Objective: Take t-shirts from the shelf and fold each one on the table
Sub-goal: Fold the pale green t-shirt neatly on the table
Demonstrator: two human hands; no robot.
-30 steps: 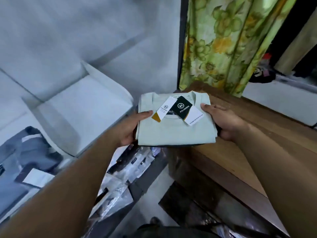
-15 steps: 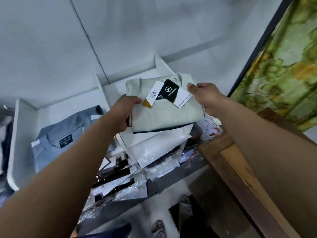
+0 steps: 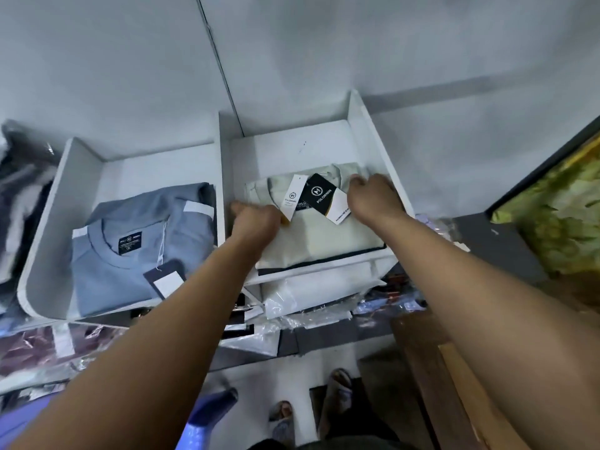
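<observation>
Your two hands are on the folded pale t-shirt (image 3: 319, 235), which lies flat in the right compartment of the white shelf (image 3: 363, 131), its bottom fold at the front edge.

Left hand (image 3: 256, 222): on the shirt's left side, fingers curled over the edge; motion blur, so you cannot tell from this view whether it pinches the cloth or only presses on it.

Right hand (image 3: 373, 198): on the shirt's upper right corner near the collar, fingers bent down onto the fabric (also blurred; grip not readable).

Hang tags: a white tag (image 3: 292, 196) and a black tag (image 3: 319, 193) fan out from the collar, lying on the shirt between your hands. A dark edge shows under the shirt along its front fold.

Left compartment: a folded blue t-shirt (image 3: 130, 254), collar toward the back wall, with a dark tag (image 3: 164, 280) at its front right corner.

Under the shelf's front edge: clear plastic-bagged garments (image 3: 302, 303) in a loose pile.

Lower right: the corner of the wooden table (image 3: 454, 384), well apart from the pale shirt. A floral curtain (image 3: 561, 216) hangs at the far right.
</observation>
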